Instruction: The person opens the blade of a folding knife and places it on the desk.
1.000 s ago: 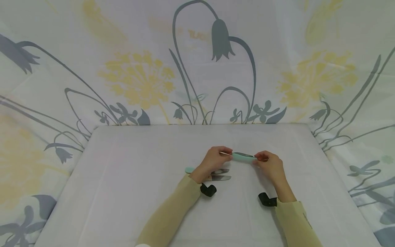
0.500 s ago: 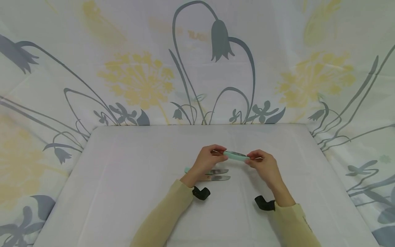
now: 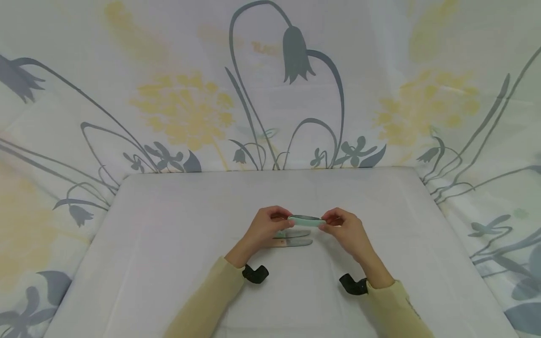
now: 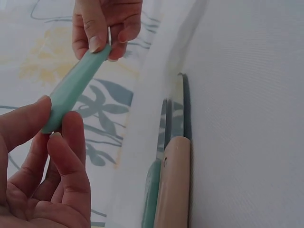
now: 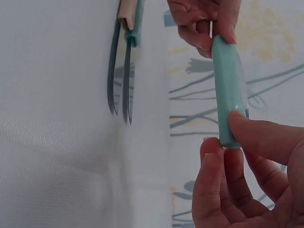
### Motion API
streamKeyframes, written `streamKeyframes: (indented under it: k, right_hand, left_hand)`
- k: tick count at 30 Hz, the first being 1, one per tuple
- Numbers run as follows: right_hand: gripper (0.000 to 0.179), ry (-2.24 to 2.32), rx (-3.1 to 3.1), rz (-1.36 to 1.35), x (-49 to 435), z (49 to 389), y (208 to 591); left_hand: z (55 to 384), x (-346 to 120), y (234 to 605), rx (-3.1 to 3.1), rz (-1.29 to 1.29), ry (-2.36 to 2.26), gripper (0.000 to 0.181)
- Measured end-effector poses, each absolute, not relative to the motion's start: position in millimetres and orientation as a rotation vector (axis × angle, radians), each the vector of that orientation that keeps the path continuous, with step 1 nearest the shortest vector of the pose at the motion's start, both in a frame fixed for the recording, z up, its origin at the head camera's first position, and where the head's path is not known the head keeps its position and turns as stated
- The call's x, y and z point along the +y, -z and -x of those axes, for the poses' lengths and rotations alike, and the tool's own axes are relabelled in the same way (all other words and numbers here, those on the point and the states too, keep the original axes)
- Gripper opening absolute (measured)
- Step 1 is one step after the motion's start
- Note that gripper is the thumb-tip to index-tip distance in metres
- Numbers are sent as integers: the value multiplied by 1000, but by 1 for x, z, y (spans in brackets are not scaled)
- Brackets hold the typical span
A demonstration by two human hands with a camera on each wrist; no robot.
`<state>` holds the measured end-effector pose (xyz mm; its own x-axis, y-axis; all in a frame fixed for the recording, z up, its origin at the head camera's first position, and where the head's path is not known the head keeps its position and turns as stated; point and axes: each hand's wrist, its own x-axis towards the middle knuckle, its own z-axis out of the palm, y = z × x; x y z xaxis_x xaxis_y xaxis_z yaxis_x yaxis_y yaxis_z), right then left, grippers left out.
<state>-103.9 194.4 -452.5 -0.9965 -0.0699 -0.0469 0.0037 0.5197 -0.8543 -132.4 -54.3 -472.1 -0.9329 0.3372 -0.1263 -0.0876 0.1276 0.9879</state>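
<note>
A mint-green folding knife [image 3: 307, 222] is held up over the table, its blade folded along the handle. My left hand [image 3: 258, 231] pinches one end between thumb and fingers, and my right hand [image 3: 350, 233] pinches the other. The right wrist view shows the right thumb [image 5: 256, 130] pressing on the handle's side. Below, two unfolded knives lie side by side: one with a mint-green handle [image 4: 152, 190], one with a beige handle [image 4: 174, 185]. Both blades point right in the head view, and my left hand partly covers the handles there.
A white-covered table [image 3: 169, 263] spreads under both hands. Behind it and at the sides hangs a cloth [image 3: 249, 94] printed with grey and yellow flowers. Each wrist carries a black camera mount, the left mount [image 3: 255, 274] and the right mount [image 3: 353, 285].
Both hands have moved left with the folding knife and lowered slightly towards me, over the two unfolded knives. Their grip on its ends stays, and the unfolded knives lie where they were.
</note>
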Motion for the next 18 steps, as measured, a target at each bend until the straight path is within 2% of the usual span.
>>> streamKeyframes:
  k: [18]
  right_hand:
    - [17,1542,2666,439,161,94,463]
  left_hand:
    - [105,-95,479,2145,-200,-1855,22]
